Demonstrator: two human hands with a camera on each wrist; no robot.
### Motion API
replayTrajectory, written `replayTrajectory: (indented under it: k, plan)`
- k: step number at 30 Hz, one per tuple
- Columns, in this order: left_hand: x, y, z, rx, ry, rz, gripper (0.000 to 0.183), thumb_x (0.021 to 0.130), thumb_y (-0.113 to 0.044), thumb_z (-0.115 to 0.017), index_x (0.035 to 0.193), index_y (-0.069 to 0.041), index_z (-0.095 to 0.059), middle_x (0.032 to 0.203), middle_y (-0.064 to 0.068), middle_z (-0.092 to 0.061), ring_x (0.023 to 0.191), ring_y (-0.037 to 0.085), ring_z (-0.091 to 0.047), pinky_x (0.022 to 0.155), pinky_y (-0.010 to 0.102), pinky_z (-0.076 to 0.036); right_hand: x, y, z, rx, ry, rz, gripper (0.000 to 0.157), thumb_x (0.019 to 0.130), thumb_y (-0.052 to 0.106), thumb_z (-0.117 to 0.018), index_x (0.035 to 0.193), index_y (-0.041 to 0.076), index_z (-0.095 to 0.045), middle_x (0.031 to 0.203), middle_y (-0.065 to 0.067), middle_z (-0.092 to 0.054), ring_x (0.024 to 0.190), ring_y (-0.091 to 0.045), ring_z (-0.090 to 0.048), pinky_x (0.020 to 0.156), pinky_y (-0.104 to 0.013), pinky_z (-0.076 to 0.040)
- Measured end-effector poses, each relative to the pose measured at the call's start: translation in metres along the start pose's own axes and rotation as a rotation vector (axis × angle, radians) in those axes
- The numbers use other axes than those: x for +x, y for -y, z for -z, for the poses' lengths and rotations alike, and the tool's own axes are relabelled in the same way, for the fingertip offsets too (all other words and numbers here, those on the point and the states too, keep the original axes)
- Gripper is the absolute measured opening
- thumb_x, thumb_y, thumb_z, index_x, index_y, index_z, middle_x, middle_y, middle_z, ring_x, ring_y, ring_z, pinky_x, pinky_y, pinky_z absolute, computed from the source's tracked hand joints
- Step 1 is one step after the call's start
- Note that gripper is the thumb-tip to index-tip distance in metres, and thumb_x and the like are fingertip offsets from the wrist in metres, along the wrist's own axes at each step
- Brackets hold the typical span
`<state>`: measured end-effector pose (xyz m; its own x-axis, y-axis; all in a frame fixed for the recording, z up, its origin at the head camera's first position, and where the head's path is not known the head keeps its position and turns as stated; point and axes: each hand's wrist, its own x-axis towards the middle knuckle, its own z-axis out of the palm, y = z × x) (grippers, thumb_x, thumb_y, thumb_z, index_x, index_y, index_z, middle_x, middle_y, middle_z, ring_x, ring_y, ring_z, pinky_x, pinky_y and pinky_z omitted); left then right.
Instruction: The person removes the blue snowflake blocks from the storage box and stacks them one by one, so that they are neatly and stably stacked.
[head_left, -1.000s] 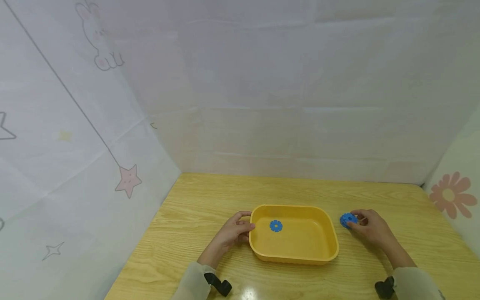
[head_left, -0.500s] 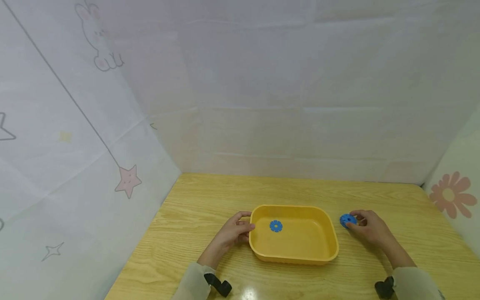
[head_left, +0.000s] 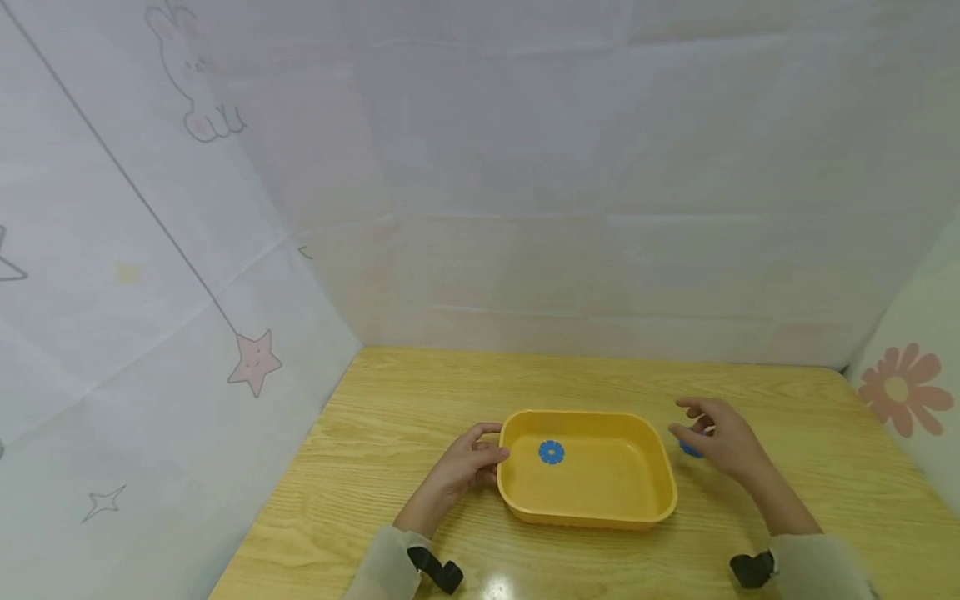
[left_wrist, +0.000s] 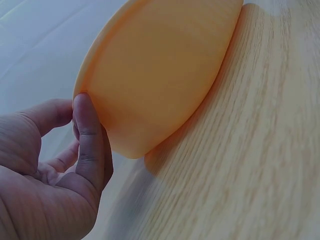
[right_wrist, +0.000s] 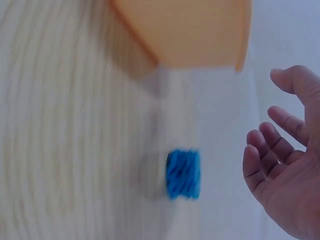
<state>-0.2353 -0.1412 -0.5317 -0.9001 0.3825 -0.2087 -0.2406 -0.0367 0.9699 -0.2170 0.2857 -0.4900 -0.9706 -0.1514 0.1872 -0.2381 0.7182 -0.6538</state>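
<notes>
In the head view a yellow plastic basin (head_left: 603, 483) stands on the wooden table. My left hand (head_left: 463, 468) pinches its left rim, the thumb over the edge and the fingers along the outside, as the left wrist view also shows. One flat blue snowflake disc (head_left: 551, 452) with a hole in its middle lies inside, towards the left. To the right of the basin sits a short stack of blue snowflake discs (right_wrist: 183, 174) on the table. Over that stack hovers my right hand (head_left: 722, 440), its fingers loosely bent and apart from it, hiding most of it in the head view.
The light wood table (head_left: 420, 379) meets a pale cloth wall (head_left: 525, 250) at the back. More cloth with printed stars and a rabbit hangs on the left. A black band (head_left: 437, 569) is worn on each wrist.
My right hand has let go of the stack of blue discs and lifted slightly up and left, its fingers spread. The left hand and the basin have stayed put.
</notes>
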Motion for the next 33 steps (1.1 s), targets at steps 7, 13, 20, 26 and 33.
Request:
replayTrajectory:
  k: [7, 13, 20, 26, 33]
  plan:
    - [0.000, 0.000, 0.001, 0.005, 0.007, -0.010, 0.056, 0.095, -0.011, -0.071, 0.144, -0.001, -0.045, 0.095, 0.011, -0.068, 0.068, 0.010, -0.064, 0.059, 0.021, -0.056, 0.008, 0.044, -0.018, 0.110, 0.015, 0.076, 0.048, 0.097, 0.027, -0.071, 0.136, 0.002, -0.059, 0.116, -0.014, -0.058, 0.091, -0.019, -0.054, 0.072, -0.028, -0.052]
    - [0.000, 0.001, 0.001, 0.001, 0.007, -0.009, 0.057, 0.095, -0.010, -0.070, 0.145, -0.001, -0.044, 0.096, 0.011, -0.068, 0.068, 0.010, -0.064, 0.058, 0.021, -0.056, 0.015, 0.065, -0.043, 0.152, 0.034, 0.134, 0.043, 0.095, 0.021, -0.074, 0.132, 0.004, -0.061, 0.110, -0.008, -0.058, 0.088, -0.017, -0.052, 0.072, -0.027, -0.051]
    - [-0.001, 0.000, 0.000, -0.001, 0.005, -0.004, 0.055, 0.096, -0.010, -0.070, 0.144, -0.002, -0.045, 0.098, 0.012, -0.068, 0.070, 0.011, -0.064, 0.059, 0.021, -0.056, 0.022, 0.078, -0.069, 0.157, 0.085, 0.109, 0.042, 0.093, 0.023, -0.076, 0.129, 0.006, -0.063, 0.111, -0.010, -0.058, 0.087, -0.018, -0.053, 0.072, -0.027, -0.050]
    - [-0.003, -0.003, -0.001, -0.001, 0.006, 0.004, 0.056, 0.095, -0.011, -0.071, 0.145, -0.002, -0.046, 0.099, 0.012, -0.068, 0.071, 0.011, -0.064, 0.059, 0.021, -0.055, 0.026, 0.084, -0.084, 0.164, 0.134, 0.127, 0.045, 0.094, 0.024, -0.075, 0.131, 0.002, -0.062, 0.113, -0.016, -0.059, 0.087, -0.017, -0.054, 0.071, -0.027, -0.050]
    - [-0.003, -0.005, -0.001, -0.001, 0.012, -0.003, 0.057, 0.095, -0.012, -0.071, 0.145, -0.002, -0.045, 0.096, 0.011, -0.067, 0.070, 0.011, -0.063, 0.059, 0.021, -0.055, 0.030, 0.091, -0.098, 0.163, 0.192, 0.109, 0.046, 0.093, 0.027, -0.075, 0.131, 0.003, -0.063, 0.113, -0.013, -0.061, 0.090, -0.017, -0.056, 0.074, -0.029, -0.050]
